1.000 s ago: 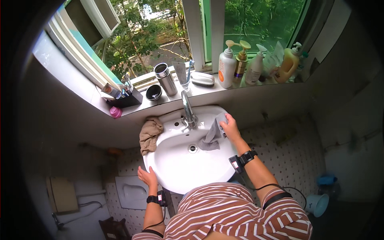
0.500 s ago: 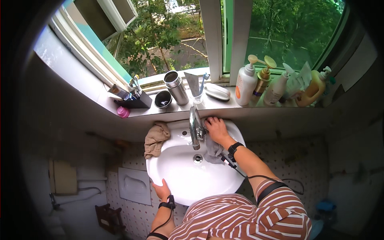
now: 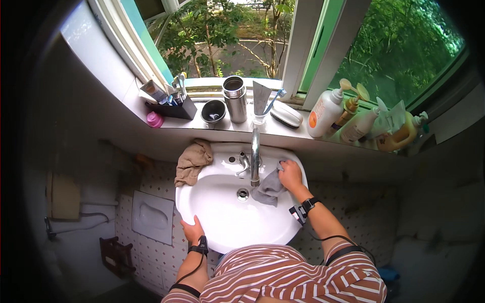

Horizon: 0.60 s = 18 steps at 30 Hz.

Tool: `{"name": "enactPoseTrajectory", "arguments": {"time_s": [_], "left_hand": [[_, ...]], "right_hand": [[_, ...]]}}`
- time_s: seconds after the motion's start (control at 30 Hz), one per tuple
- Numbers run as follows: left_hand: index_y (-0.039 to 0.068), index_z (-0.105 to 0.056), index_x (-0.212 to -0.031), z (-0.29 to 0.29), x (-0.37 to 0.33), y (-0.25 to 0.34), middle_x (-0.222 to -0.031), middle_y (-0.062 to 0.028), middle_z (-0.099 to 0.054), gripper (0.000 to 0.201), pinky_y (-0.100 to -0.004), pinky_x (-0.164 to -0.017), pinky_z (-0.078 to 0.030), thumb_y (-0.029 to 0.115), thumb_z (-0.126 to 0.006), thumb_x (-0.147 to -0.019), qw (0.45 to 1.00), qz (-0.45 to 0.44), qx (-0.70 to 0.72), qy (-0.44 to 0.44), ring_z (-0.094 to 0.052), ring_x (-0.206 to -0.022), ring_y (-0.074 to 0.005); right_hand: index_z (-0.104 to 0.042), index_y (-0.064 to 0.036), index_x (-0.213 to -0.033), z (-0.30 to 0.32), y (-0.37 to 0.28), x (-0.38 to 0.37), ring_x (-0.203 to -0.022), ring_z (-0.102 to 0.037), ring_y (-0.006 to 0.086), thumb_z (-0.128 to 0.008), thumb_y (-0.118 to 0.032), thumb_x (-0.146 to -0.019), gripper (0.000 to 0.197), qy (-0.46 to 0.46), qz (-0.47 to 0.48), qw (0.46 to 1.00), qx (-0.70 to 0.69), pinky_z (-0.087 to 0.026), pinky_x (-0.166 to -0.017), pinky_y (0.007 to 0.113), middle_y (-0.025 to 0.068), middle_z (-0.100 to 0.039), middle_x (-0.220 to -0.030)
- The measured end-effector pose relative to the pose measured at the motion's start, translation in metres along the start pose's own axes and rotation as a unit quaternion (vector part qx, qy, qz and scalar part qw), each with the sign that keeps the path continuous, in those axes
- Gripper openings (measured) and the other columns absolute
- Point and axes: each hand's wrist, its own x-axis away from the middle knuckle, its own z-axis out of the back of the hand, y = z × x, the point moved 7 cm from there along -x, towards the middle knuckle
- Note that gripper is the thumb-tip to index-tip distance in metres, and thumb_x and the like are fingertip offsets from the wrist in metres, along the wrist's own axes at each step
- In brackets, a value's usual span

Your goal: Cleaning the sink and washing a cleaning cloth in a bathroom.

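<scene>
My right hand (image 3: 290,175) grips a grey cloth (image 3: 269,188) at the right side of the white washbasin (image 3: 237,224). The cloth hangs crumpled from my fingers against the basin's inner slope, right of the drain (image 3: 243,194). My left hand (image 3: 193,232) holds the basin's front left rim, thumb on the edge, other fingers partly hidden. Between the hands and the window ledge stands a chrome faucet (image 3: 255,156) with a lever handle (image 3: 242,162). A crumpled brown cloth (image 3: 193,161) lies over the rear left corner.
Along the ledge behind the basin stand a black holder (image 3: 177,108), a dark cup (image 3: 212,112), a steel flask (image 3: 235,103), a toothbrush (image 3: 274,101), a white brush (image 3: 286,116) and several pump bottles (image 3: 325,113). A squat toilet (image 3: 152,217) and a small stool (image 3: 116,256) are at lower left.
My right hand has moved from beside the faucet's base toward the right rim, drawing the grey cloth with it. My left hand stays on the rim. The view has shifted slightly.
</scene>
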Motion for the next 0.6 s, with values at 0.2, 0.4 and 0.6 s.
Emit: {"name": "enactPoseTrajectory", "arguments": {"time_s": [0.2, 0.4, 0.6], "left_hand": [[0.000, -0.044, -0.105, 0.007, -0.005, -0.002, -0.090, -0.0230, -0.061, 0.048, -0.0482, -0.071, -0.045, 0.035, -0.061, -0.077, 0.999, -0.019, -0.002, 0.045, -0.058, -0.084, -0.0412], [0.002, -0.043, -0.108, 0.001, -0.012, -0.004, -0.090, -0.0222, -0.061, 0.049, -0.0476, -0.071, -0.046, 0.035, -0.061, -0.076, 0.999, -0.016, 0.040, 0.022, -0.058, -0.084, -0.0407], [0.003, -0.042, -0.111, 0.005, -0.012, -0.013, -0.092, -0.0232, -0.061, 0.051, -0.0487, -0.071, -0.045, 0.036, -0.060, -0.076, 1.000, 0.023, 0.011, -0.005, -0.058, -0.083, -0.0416]], "right_hand": [[-0.057, -0.0021, -0.095, -0.002, -0.003, -0.031, -0.078, -0.057, 0.0151, -0.058, -0.006, -0.074, 0.021, -0.020, -0.189, 0.910, -0.368, -0.044, -0.070, 0.025, 0.0057, -0.059, -0.085], [-0.037, -0.0014, -0.126, -0.059, -0.016, -0.022, -0.103, -0.052, 0.0236, -0.055, -0.005, -0.067, 0.062, -0.159, -0.077, 0.918, -0.355, -0.040, -0.090, 0.031, 0.0121, -0.048, -0.119], [-0.040, -0.0003, -0.120, -0.058, -0.050, -0.045, -0.088, -0.057, 0.0392, -0.055, -0.012, -0.070, 0.054, -0.273, -0.058, 0.956, -0.087, -0.046, -0.075, 0.045, 0.0247, -0.054, -0.108]]}}
